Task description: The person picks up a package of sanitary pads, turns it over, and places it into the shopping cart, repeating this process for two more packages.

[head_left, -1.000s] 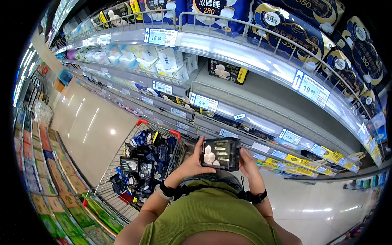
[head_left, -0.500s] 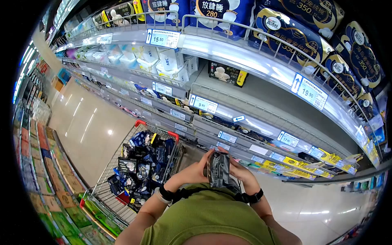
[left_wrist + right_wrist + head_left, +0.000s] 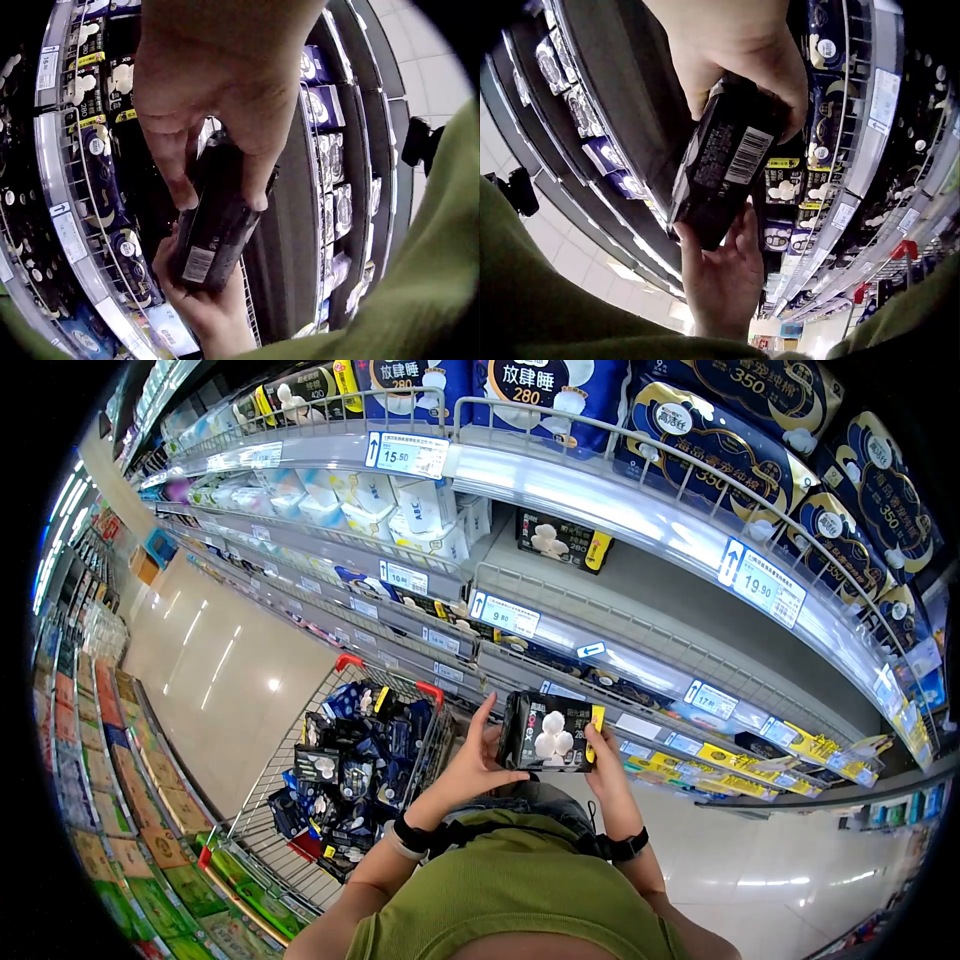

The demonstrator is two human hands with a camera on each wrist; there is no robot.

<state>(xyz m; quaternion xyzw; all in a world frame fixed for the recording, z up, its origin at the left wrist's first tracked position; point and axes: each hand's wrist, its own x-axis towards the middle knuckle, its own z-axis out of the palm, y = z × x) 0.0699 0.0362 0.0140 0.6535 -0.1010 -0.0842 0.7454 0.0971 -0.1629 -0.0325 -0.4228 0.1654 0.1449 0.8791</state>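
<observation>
A black package with white cotton bolls and a yellow end strip (image 3: 553, 740) is held upright in front of the torso. My right hand (image 3: 612, 775) grips its right end, thumb on the front face. At the left end my left hand (image 3: 472, 762) is spread, its thumb at the lower edge and its fingers raised beside the package. The left wrist view shows the package's dark side with a barcode (image 3: 199, 264), between the left hand (image 3: 221, 82) and the right hand (image 3: 214, 315). In the right wrist view, the right hand (image 3: 735, 45) clasps the package (image 3: 724, 157) above the left hand (image 3: 724, 289).
A wire shopping cart (image 3: 262, 800) filled with dark packages (image 3: 355, 760) stands at left. Ahead run shelves with price labels (image 3: 763, 582), wire rails and blue packs (image 3: 715, 455). One similar black package (image 3: 562, 542) lies on a shelf. Another shelf row (image 3: 140, 810) lines the far left.
The package has turned from its first face, through its narrow side, to the face with the yellow strip. The left hand's fingers have moved off its side.
</observation>
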